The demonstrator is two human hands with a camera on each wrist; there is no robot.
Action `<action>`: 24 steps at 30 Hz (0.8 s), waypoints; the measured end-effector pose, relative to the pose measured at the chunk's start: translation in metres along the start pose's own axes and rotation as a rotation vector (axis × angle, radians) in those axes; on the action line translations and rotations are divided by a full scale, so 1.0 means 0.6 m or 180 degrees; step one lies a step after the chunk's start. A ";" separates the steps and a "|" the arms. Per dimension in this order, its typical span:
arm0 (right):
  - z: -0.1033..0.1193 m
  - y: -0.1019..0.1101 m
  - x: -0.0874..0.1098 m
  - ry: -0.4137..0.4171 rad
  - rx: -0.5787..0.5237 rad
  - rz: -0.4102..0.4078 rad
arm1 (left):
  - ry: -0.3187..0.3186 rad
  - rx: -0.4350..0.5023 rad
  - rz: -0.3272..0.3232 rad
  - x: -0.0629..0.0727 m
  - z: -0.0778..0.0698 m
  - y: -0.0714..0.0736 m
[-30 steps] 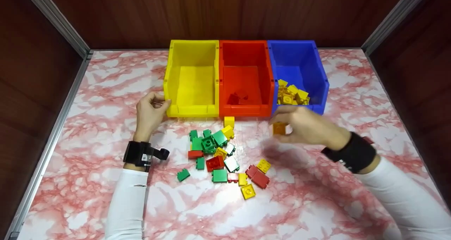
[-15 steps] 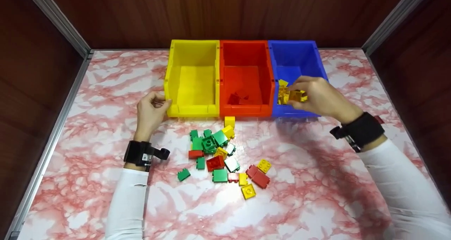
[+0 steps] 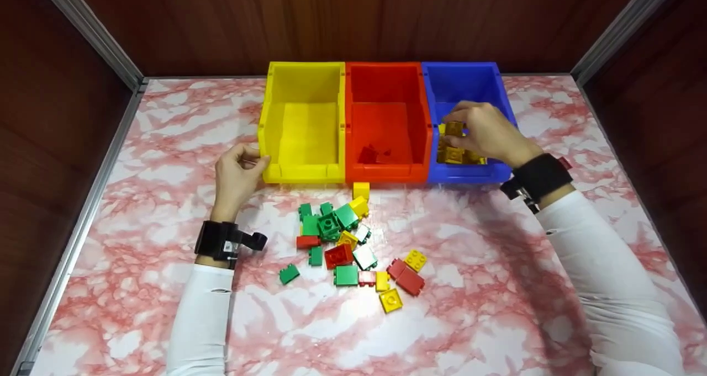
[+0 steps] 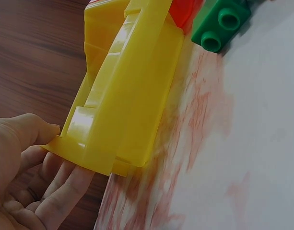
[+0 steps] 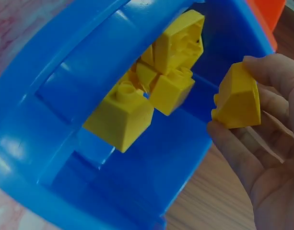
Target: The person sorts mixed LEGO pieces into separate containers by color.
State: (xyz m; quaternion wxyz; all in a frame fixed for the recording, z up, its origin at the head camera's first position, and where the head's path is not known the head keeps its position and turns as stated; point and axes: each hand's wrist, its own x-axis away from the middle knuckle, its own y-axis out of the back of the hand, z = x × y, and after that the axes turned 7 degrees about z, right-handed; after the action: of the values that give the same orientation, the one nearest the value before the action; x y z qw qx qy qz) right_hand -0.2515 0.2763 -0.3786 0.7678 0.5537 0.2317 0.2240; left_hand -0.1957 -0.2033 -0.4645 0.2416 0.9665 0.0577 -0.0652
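Observation:
My right hand (image 3: 486, 130) is over the front of the blue bin (image 3: 469, 173). Between its thumb and fingers it pinches a yellow brick (image 5: 238, 98), seen close up in the right wrist view. Several other yellow bricks (image 5: 173, 91) lie in that bin, partly covered by the hand in the head view. My left hand (image 3: 236, 171) is at the front left corner of the yellow bin (image 3: 304, 173). The left wrist view shows its thumb on top of the bin's rim (image 4: 72, 148) and the fingers beneath, gripping it.
Between the two sits a red bin (image 3: 386, 173) with a few red bricks (image 3: 369, 155). In front of the bins lies a loose pile of green bricks (image 3: 346, 275), red bricks (image 3: 409, 281), yellow bricks (image 3: 390, 300) and white bricks (image 3: 364, 256). Dark wooden walls (image 3: 353, 22) enclose the table.
My right hand has carried the yellow brick from in front of the bins up and over the blue bin, then slightly farther in. The left hand has kept its hold on the yellow bin.

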 end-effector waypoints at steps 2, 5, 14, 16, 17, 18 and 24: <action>-0.004 -0.006 -0.004 -0.0051 -0.0030 0.0112 | 0.0002 -0.0012 0.0006 0.000 0.001 0.000; -0.009 -0.013 -0.004 -0.0192 -0.0084 0.0291 | -0.0005 -0.0004 0.0021 0.000 0.002 -0.001; 0.004 0.005 0.030 -0.0280 -0.0025 0.0263 | 0.0044 0.0001 0.0026 0.001 0.001 0.002; 0.017 0.011 0.045 -0.0242 0.0004 0.0194 | 0.0044 -0.0004 0.0026 0.002 0.001 0.002; 0.025 0.014 0.052 -0.0202 0.0024 0.0169 | 0.0043 -0.0007 0.0020 0.002 0.001 0.002; 0.033 0.016 0.059 -0.0165 0.0044 0.0153 | 0.0043 -0.0011 0.0015 0.002 0.001 0.002; 0.090 0.017 0.099 0.0301 0.0119 0.0212 | 0.0067 0.0000 0.0015 0.002 -0.001 0.001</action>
State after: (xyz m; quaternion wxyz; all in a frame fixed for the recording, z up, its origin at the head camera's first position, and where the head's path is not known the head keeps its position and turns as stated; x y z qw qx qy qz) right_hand -0.1727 0.2748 -0.3600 0.7377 0.5642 0.2533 0.2708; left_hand -0.1946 -0.2036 -0.4640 0.2411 0.9672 0.0581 -0.0544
